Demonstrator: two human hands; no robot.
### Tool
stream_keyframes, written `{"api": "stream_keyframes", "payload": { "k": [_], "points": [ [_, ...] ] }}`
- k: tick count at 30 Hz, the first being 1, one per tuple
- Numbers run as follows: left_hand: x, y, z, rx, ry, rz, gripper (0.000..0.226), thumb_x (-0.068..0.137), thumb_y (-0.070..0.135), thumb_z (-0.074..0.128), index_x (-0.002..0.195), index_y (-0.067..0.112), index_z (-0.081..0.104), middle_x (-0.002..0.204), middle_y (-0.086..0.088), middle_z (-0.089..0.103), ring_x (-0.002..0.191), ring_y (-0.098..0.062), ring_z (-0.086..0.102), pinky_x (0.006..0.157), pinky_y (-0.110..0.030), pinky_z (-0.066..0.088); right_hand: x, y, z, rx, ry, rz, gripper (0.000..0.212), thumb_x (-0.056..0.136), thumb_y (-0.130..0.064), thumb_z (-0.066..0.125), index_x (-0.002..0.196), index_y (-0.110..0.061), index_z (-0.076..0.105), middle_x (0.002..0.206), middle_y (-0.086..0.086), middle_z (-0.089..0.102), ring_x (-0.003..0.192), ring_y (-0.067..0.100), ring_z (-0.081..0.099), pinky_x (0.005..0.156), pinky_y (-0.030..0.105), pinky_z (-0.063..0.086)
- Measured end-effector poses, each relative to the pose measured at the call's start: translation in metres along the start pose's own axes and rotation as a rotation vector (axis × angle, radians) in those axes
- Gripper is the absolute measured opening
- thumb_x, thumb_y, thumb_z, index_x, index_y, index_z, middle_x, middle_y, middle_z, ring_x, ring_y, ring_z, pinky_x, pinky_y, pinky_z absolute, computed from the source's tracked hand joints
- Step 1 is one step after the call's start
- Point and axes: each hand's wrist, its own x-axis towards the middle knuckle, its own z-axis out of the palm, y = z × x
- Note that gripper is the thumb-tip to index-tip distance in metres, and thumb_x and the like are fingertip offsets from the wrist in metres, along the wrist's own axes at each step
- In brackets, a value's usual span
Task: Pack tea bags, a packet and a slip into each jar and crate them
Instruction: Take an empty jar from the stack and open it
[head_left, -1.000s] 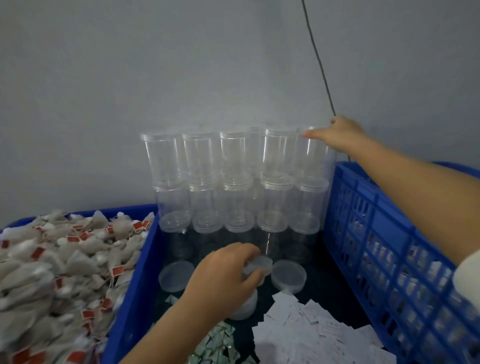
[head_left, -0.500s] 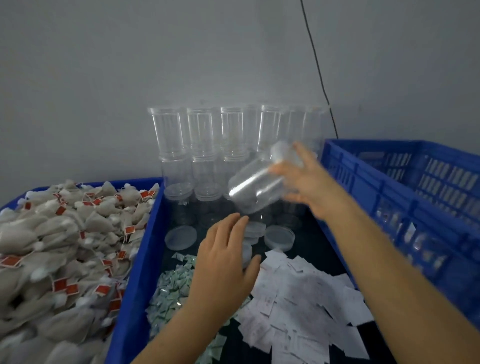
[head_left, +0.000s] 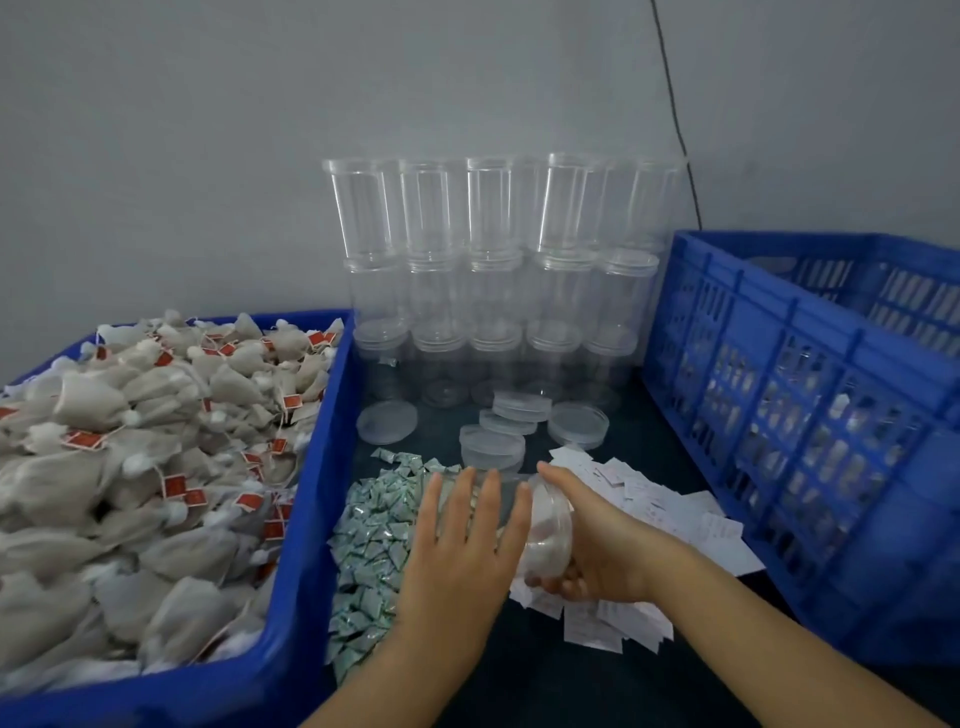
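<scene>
You cradle jar on its side, right hand curled under, left hand flat-fingered on top. Smooth plastic: loosen, it rolls onto slips beyond your fingertips.

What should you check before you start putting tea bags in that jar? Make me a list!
1. Jar in hand: ok, the right hand grips it on its side while the left hand lies over it.
2. Jar empty: cannot tell, it is blurred.
3. Jar opening free: cannot tell, the hands hide it.
4. Tea bags near: ok, heaped in the bin beside the left hand.
5. Packets and slips near: ok, both piles lie under the hands.
6. Lids ready: ok, loose ones lie before the stacked jars.
</scene>
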Motion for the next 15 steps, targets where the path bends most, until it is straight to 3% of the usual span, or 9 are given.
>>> {"api": "stream_keyframes", "payload": {
  "k": [3,6,9,13,15],
  "points": [
    [0.004,0.002,0.002,-0.004,0.027,0.049,0.054,0.058,0.019,0.082,0.110,0.013,0.071,0.104,-0.013,0.071,0.094,-0.031,0.069,0.081,-0.043,0.056,0.001,0.001,-0.003,-0.025,0.059,-0.012,0.082,0.081,-0.080,0.044,0.111,-0.008,0.068,0.084,0.010,0.068,0.076,0.022,0.061,0.055,0.025,0.047],
    [0.009,-0.001,0.003,-0.028,0.075,0.068,0.049,0.060,0.018,0.077,0.108,0.013,0.072,0.104,-0.011,0.070,0.092,-0.029,0.068,0.078,-0.041,0.056,0.000,0.000,-0.008,-0.066,0.104,-0.061,0.080,0.081,-0.080,0.043,0.109,-0.010,0.069,0.081,0.009,0.068,0.073,0.021,0.061,0.062,0.027,0.048],
    [0.016,-0.002,0.006,-0.074,0.127,0.068,0.050,0.060,0.016,0.075,0.109,0.010,0.069,0.104,-0.011,0.069,0.089,-0.030,0.067,0.075,-0.040,0.055,0.002,-0.001,-0.013,-0.067,0.153,-0.110,0.076,0.078,-0.081,0.046,0.102,-0.014,0.071,0.089,0.011,0.073,0.085,0.026,0.065,0.075,0.032,0.052],
    [0.020,-0.004,0.010,-0.151,0.059,0.035,0.068,0.050,0.035,0.082,0.110,0.007,0.068,0.105,-0.009,0.069,0.089,-0.029,0.067,0.075,-0.039,0.054,0.003,-0.002,-0.014,-0.271,0.209,-0.241,0.069,0.081,-0.085,0.032,0.101,-0.030,0.068,0.079,-0.006,0.075,0.076,0.014,0.067,0.070,0.028,0.050],
    [0.020,-0.004,0.009,-0.235,-0.086,-0.043,0.086,0.040,0.053,0.083,0.111,0.005,0.069,0.104,-0.007,0.069,0.089,-0.027,0.067,0.076,-0.038,0.055,0.005,-0.002,-0.015,-0.473,0.270,-0.357,0.077,0.075,-0.089,0.028,0.118,-0.032,0.058,0.106,-0.008,0.070,0.094,0.012,0.063,0.083,0.032,0.048]
  ]
}}
